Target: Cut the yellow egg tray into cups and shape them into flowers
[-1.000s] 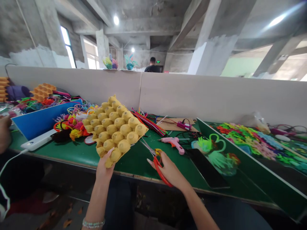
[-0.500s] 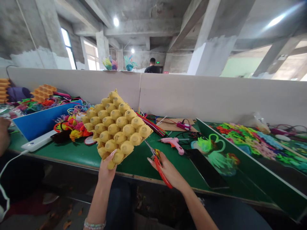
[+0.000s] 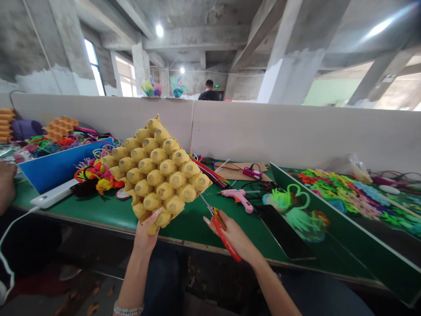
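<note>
A yellow egg tray point(image 3: 156, 175), bumps toward me, is held tilted above the green table edge. My left hand point(image 3: 149, 226) is closed on its lower corner, thumb on the front and the other fingers hidden behind. In my right hand point(image 3: 232, 232) are scissors point(image 3: 223, 235) with red handles, their blades pointing up and left. The blade tips reach the tray's right corner; whether they touch it I cannot tell. A small yellow-brown patch shows at the scissors by my fingers, too unclear to name.
A pink glue gun point(image 3: 238, 197) and a dark tablet-like slab point(image 3: 284, 232) lie right of my hands. Fuzzy green craft pieces point(image 3: 302, 215) sit beside a low divider point(image 3: 342, 232). Left are a white power strip point(image 3: 54, 193), a blue board point(image 3: 66, 164) and another person's hand point(image 3: 6, 180).
The egg tray has shifted slightly left and up, its left side spreading wider in view. My right hand and the scissors have moved a little right and down.
</note>
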Tool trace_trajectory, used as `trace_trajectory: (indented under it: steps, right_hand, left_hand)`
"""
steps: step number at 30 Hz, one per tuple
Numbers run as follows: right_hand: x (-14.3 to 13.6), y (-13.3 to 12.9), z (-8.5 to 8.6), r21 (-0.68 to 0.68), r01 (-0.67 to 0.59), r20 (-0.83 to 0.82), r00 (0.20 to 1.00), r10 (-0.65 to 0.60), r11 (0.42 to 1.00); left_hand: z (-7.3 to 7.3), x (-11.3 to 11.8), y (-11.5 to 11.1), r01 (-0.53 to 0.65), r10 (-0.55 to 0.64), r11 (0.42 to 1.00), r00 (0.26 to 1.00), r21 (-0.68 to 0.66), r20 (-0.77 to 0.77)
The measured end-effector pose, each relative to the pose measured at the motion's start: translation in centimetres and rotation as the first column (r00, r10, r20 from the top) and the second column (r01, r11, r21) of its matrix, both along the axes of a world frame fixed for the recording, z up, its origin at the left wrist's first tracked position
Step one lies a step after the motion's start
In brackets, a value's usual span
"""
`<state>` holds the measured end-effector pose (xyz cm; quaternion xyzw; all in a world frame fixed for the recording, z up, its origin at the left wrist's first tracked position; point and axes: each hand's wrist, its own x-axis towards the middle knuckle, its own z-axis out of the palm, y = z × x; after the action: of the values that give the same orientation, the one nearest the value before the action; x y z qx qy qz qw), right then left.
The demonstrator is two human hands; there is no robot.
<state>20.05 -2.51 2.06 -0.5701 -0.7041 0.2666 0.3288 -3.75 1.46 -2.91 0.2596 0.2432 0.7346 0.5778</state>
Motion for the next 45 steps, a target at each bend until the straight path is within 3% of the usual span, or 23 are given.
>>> trace_trajectory:
  steps: [6, 12, 30, 38, 45]
  right_hand:
    - [0.2, 0.0, 0.1, 0.012, 0.03, 0.094, 0.995, -0.031, 0.999]
    - [0.0, -0.2, 0.5, 0.035, 0.03, 0.08, 0.996, -0.032, 0.999]
    - [-0.2, -0.4, 0.5, 0.069, -0.027, 0.117, 0.993, 0.019, 0.997]
    - [-0.3, -1.0, 1.1, 0.039, 0.069, 0.269, 0.96, -0.077, 0.997]
    - [-0.3, -1.3, 1.1, 0.091, 0.041, 0.232, 0.971, -0.061, 0.995]
  left_hand:
    - [-0.3, -0.1, 0.2, 0.007, -0.007, 1.0, 1.0, -0.025, -0.001]
    - [-0.7, -0.2, 0.5, 0.019, -0.02, 0.999, 1.0, -0.046, -0.023]
    - [1.2, -1.0, 0.0, 0.026, -0.001, 0.975, 0.993, -0.219, 0.114]
    - [0.1, -0.7, 0.4, 0.038, -0.028, 0.985, 0.998, -0.167, 0.059]
    - [-0.6, -0.3, 0.2, 0.057, -0.055, 0.994, 0.998, -0.089, 0.022]
